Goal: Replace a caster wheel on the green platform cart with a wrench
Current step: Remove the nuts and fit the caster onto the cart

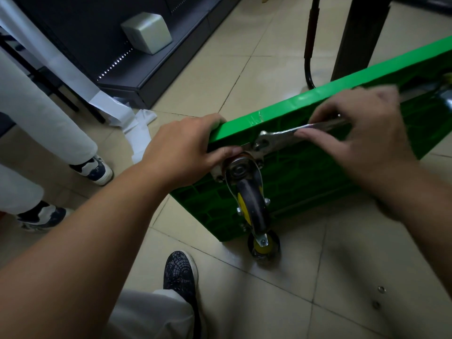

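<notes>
The wrench [288, 135], pinched in the right grip [362, 135], is seated at the caster wheel [252, 204] beside the left grip [186, 148] clasped on the cart [305, 172]; bolt turning is likely needed.

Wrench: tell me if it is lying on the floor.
No, the right hand holds the wrench at the caster wheel on the green cart.

One cart [318, 172], at least two caster wheels [252, 204], one wrench [276, 139], two hands [186, 148], three shoes [181, 272]
</notes>
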